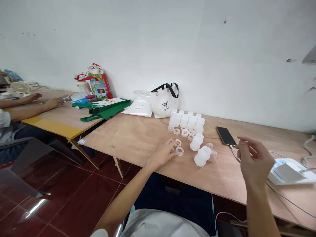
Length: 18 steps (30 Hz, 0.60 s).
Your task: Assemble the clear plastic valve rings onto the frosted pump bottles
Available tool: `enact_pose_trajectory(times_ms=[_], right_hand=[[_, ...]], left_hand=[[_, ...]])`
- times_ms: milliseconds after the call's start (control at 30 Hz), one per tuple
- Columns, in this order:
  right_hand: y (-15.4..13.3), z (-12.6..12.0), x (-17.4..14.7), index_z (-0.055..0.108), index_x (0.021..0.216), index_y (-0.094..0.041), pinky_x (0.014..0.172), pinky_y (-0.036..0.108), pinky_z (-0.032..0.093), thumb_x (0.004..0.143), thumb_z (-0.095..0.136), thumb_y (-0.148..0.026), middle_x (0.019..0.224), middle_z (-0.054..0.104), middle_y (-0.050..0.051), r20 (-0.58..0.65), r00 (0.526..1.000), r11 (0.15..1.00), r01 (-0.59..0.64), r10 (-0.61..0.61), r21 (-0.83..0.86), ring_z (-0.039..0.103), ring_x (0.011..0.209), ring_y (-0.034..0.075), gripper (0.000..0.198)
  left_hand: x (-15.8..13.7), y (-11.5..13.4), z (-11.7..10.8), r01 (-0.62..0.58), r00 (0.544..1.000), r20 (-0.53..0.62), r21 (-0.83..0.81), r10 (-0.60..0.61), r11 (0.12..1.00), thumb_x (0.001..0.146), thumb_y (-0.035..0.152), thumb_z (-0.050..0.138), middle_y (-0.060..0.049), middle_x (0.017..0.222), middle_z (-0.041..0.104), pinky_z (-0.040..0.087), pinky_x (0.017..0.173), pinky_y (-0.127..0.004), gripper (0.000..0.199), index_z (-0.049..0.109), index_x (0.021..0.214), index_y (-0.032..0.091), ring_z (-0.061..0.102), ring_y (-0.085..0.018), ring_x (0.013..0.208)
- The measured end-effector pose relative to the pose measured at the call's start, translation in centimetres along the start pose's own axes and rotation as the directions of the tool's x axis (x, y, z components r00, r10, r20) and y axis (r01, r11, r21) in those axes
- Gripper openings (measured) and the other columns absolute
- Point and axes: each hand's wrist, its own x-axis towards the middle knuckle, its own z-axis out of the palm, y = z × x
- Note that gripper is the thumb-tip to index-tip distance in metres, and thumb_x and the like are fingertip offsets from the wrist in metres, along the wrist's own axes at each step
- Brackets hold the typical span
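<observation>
My left hand (163, 153) rests low over the table with its fingers apart, by two translucent screw rings (179, 151). A small clear piece (172, 150) shows partly beneath those fingers; its kind is hidden. My right hand (255, 161) is raised in front of the phone, fingers loosely bent, and I see nothing in it. Between the hands lie frosted white bottle-like pieces (202, 156), with clear dome-shaped pieces (212, 156) beside them. Farther back, several frosted bottles (190, 121) stand grouped, and more translucent rings (184, 132) lie in front of them.
A phone (225, 136) with a white cable lies right of the bottles, near a white box-like tray (291, 172). A white bag (164, 102) and a plastic packet (139, 107) stand against the wall. Left are a green bag (108, 110) and another person's hands (53, 103) at a neighbouring table.
</observation>
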Motion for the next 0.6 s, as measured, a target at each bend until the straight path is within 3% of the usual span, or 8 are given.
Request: enact_pose_trajectory(times_ms=[200, 300, 367, 500, 567, 600], right_hand=[[-2.4, 0.4, -2.1, 0.075, 0.106, -0.024, 0.065, 0.033, 0.053, 0.096, 0.063, -0.042, 0.079, 0.067, 0.004, -0.017, 0.991, 0.990, 0.133, -0.133, -0.039, 0.066, 0.068, 0.020, 0.024], [-3.2, 0.9, -3.6, 0.075, 0.103, -0.025, 0.068, 0.035, 0.056, 0.098, 0.062, -0.036, 0.085, 0.073, 0.006, 0.081, 0.961, 0.958, 0.272, -0.265, -0.087, 0.067, 0.068, 0.020, 0.018], [-3.6, 1.4, -4.7, 0.075, 0.103, -0.026, 0.068, 0.034, 0.057, 0.097, 0.062, -0.028, 0.087, 0.076, 0.006, 0.188, 0.906, 0.917, 0.396, -0.380, -0.055, 0.068, 0.068, 0.019, 0.015], [-3.9, 3.9, -7.3, 0.074, 0.110, -0.028, 0.065, 0.032, 0.054, 0.096, 0.057, -0.015, 0.083, 0.073, 0.002, 0.419, 0.744, 0.841, 0.533, -0.520, 0.097, 0.065, 0.063, 0.016, 0.025], [-3.5, 5.8, -8.7, 0.070, 0.114, -0.027, 0.069, 0.033, 0.055, 0.099, 0.052, -0.014, 0.092, 0.071, 0.005, 0.458, 0.737, 0.861, 0.483, -0.497, 0.156, 0.066, 0.072, 0.018, 0.028], [-3.1, 6.7, -9.4, 0.068, 0.115, -0.027, 0.071, 0.034, 0.056, 0.100, 0.050, -0.015, 0.098, 0.069, 0.007, 0.459, 0.755, 0.881, 0.437, -0.468, 0.180, 0.068, 0.080, 0.020, 0.027]], left_hand=[[0.5, 0.1, 1.3, -0.078, 0.996, 0.049, 0.168, 0.071, 0.983, 0.100, 0.028, 0.059, -0.008, 0.126, 0.062, 0.048, 0.098, -0.039, 0.031, 0.067, 0.130, 0.031, 0.055, -0.029, 0.121], [1.1, -0.7, 2.0, -0.082, 0.997, 0.004, 0.172, 0.082, 0.982, 0.102, 0.028, 0.056, -0.007, 0.120, 0.066, 0.048, 0.093, -0.037, 0.025, 0.072, 0.121, 0.029, 0.056, -0.028, 0.115], [1.4, -1.3, 2.2, -0.107, 0.993, -0.027, 0.137, 0.112, 0.985, 0.101, 0.024, 0.056, -0.007, 0.113, 0.069, 0.047, 0.092, -0.035, 0.020, 0.073, 0.111, 0.025, 0.058, -0.026, 0.109], [1.6, -1.8, 1.0, -0.131, 0.990, -0.061, -0.102, 0.125, 0.986, 0.098, 0.026, 0.060, -0.003, 0.095, 0.071, 0.047, 0.084, -0.031, 0.014, 0.072, 0.096, 0.021, 0.064, -0.021, 0.092], [1.5, -1.7, 0.0, -0.103, 0.994, -0.069, -0.300, 0.086, 0.948, 0.097, 0.034, 0.062, -0.002, 0.090, 0.071, 0.049, 0.078, -0.028, 0.018, 0.072, 0.093, 0.019, 0.064, -0.018, 0.082], [1.4, -1.7, -0.6, -0.084, 0.996, -0.068, -0.398, 0.062, 0.913, 0.096, 0.040, 0.064, -0.002, 0.089, 0.071, 0.050, 0.075, -0.027, 0.023, 0.071, 0.093, 0.018, 0.064, -0.016, 0.079]])
